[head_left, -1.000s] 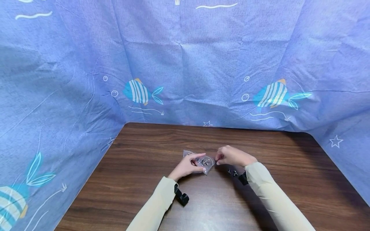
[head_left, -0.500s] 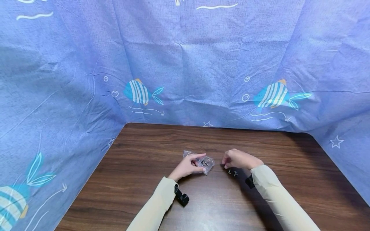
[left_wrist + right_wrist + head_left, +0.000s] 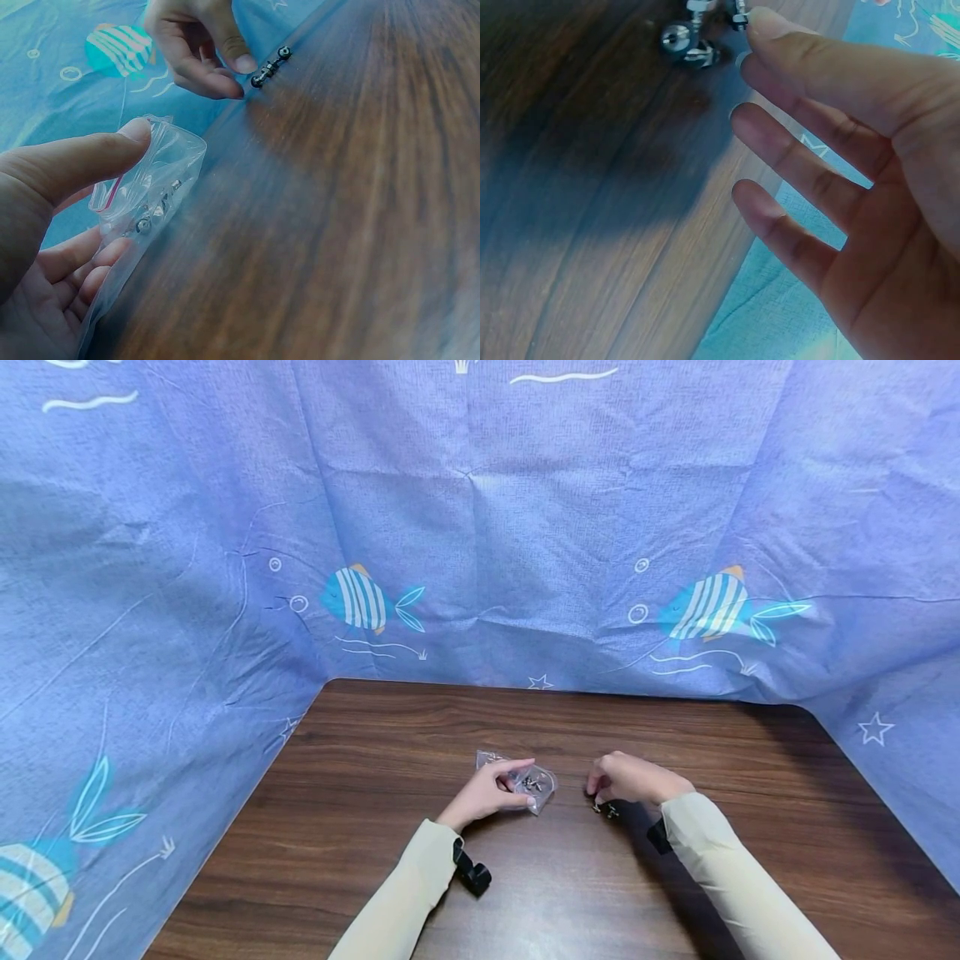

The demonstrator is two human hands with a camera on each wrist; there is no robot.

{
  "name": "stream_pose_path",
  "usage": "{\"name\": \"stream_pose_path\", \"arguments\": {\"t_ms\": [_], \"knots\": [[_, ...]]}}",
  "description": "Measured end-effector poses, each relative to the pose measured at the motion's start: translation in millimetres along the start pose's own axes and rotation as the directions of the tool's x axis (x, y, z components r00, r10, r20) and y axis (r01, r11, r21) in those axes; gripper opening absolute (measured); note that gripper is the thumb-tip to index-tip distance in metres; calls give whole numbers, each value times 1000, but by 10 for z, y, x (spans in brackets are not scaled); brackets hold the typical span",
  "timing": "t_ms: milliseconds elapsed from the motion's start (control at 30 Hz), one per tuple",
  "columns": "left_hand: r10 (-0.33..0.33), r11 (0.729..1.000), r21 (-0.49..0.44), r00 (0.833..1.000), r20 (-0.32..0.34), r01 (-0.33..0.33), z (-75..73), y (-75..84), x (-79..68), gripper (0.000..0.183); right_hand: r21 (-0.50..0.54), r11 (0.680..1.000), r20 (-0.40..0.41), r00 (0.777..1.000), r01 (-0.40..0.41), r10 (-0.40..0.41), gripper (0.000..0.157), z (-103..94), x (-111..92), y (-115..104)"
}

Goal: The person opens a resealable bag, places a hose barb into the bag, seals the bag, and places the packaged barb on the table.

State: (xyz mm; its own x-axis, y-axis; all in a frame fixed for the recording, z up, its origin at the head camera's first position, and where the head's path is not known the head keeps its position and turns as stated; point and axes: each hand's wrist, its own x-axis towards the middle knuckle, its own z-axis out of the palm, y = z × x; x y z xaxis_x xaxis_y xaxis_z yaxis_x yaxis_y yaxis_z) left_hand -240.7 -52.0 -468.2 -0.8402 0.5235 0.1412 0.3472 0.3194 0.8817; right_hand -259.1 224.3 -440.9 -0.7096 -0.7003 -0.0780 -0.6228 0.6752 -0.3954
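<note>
My left hand [image 3: 480,795] holds a clear zip bag [image 3: 542,783] by its mouth between thumb and fingers. Several small metal screws [image 3: 144,225] lie inside it, and a pink line runs along the zip, as the left wrist view shows. To the right, my right hand [image 3: 630,778] reaches down to several loose screws [image 3: 612,811] with dark round heads on the table. Its thumb tip is right beside one screw [image 3: 739,16] in the right wrist view, while the other fingers spread loosely. The left wrist view shows a gap between thumb and forefinger.
More clear plastic [image 3: 487,757] with small bits in it shows behind my left hand. The dark wood table [image 3: 390,727] ends against a blue fish-patterned cloth [image 3: 525,527] at the back and sides. Black bands with cameras [image 3: 472,872] sit on both wrists.
My right hand has drawn away from the bag, moving right and down to the loose screws. The left hand and the bag stay in place.
</note>
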Motion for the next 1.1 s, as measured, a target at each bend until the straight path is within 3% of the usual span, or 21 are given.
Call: {"name": "stream_pose_path", "arguments": {"t_ms": [233,467,567,800,1100], "knots": [[-7,1000,17,1000,-27,8,100,-364,108,60,30,999,6,1000,21,-21,10,21,-6,18],[-23,1000,14,1000,-18,24,100,-426,129,62,44,998,4,999,50,-50,13,40,-25,44],[-17,1000,11,1000,-16,17,95,-406,124,61,38,998,4,998,58,-58,14,42,-19,52],[-9,1000,1,1000,28,9,-26,-8,3,59,10,997,-4,997,78,-78,15,39,-16,60],[-2,1000,15,1000,8,2,-17,49,-24,57,-22,998,-12,998,53,-54,14,59,-11,67]]}}
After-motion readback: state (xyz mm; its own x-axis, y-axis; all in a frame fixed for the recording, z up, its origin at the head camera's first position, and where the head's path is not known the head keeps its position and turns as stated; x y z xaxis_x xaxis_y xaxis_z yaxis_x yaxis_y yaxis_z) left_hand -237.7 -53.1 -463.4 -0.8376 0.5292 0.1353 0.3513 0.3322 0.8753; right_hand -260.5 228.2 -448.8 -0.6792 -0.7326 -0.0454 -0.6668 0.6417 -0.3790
